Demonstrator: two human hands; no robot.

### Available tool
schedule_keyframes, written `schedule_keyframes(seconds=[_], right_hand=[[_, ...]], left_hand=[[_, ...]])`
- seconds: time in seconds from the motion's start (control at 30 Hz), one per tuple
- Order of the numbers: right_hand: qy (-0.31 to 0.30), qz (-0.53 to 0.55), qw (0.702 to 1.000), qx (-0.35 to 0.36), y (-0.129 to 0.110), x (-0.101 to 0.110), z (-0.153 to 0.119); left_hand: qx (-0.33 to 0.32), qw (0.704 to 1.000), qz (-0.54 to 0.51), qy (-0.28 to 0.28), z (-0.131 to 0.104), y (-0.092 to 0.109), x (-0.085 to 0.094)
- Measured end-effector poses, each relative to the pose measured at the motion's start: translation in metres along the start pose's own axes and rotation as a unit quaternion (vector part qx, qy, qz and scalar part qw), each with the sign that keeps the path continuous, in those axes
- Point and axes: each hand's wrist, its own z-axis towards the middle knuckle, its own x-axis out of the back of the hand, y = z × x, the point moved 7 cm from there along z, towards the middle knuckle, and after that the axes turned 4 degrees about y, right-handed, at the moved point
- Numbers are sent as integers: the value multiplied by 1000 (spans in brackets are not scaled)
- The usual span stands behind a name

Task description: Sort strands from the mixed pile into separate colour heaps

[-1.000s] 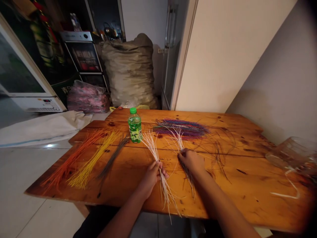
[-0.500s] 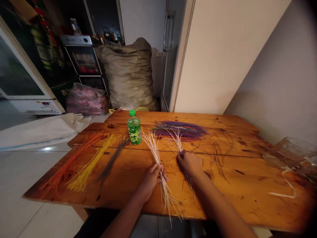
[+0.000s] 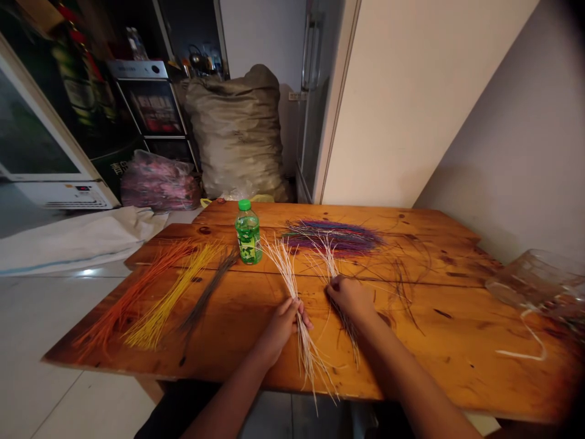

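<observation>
My left hand (image 3: pixel 287 320) is closed around the middle of a bundle of thin white strands (image 3: pixel 284 268), whose ends fan out above and below the fist. To its right, my right hand (image 3: pixel 350 296) is closed at a second bundle of mixed white and dark strands (image 3: pixel 350 338), low over the wooden table (image 3: pixel 219 366). Its fingertips are partly hidden, so which strands they pinch is hard to make out. Behind both hands lies a pile of purple, blue and red strands (image 3: pixel 342 236).
Orange strands (image 3: pixel 137 292), yellow strands (image 3: pixel 171 302) and grey strands (image 3: pixel 208 292) lie in separate bundles at the left. A green-capped bottle (image 3: pixel 248 235) stands behind them. Loose dark strands (image 3: pixel 404 289) are scattered at the right, near a clear plastic container (image 3: pixel 534 277).
Both hands keep almost the same place and grip. The whole view has shifted slightly; the bundles otherwise look nearly unchanged.
</observation>
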Motion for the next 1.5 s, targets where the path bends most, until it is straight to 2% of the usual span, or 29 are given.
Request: schedule_keyframes(seconds=[0.17, 0.33, 0.4, 0.53, 0.7, 0.93, 1.0, 1.07, 1.13, 1.33, 1.5], right_hand=[[-2, 47, 999, -19, 3, -1, 3], [51, 173, 983, -36, 12, -2, 8], [76, 263, 961, -35, 18, -4, 12], [101, 439, 892, -27, 25, -9, 19], [94, 504, 859, -10, 12, -3, 15], [12, 598, 799, 61, -33, -7, -18], [-40, 615, 784, 72, -45, -14, -26], [-109, 640, 756, 85, -58, -21, -33], [-150, 653, 737, 93, -67, -25, -38], [-140, 635, 754, 91, -70, -30, -40], [-139, 633, 755, 94, -70, -33, -39]], left_hand=[[7, 1000, -5, 1, 2, -1, 1], [6, 1000, -7, -1, 0, 0, 0], [5, 1000, -5, 0, 0, 0, 0], [3, 1000, -7, -4, 1, -2, 1], [2, 1000, -4, -4, 2, -3, 2], [-5, 1000, 14, 4, -2, 3, -1], [-2, 1000, 13, 16, -3, 4, -1], [-1, 1000, 18, 25, -3, 4, -1], [-4, 999, 15, 32, -2, 3, -1], [-15, 998, 2, 56, 0, 0, 2], [-17, 998, 6, 61, 0, 1, 2]])
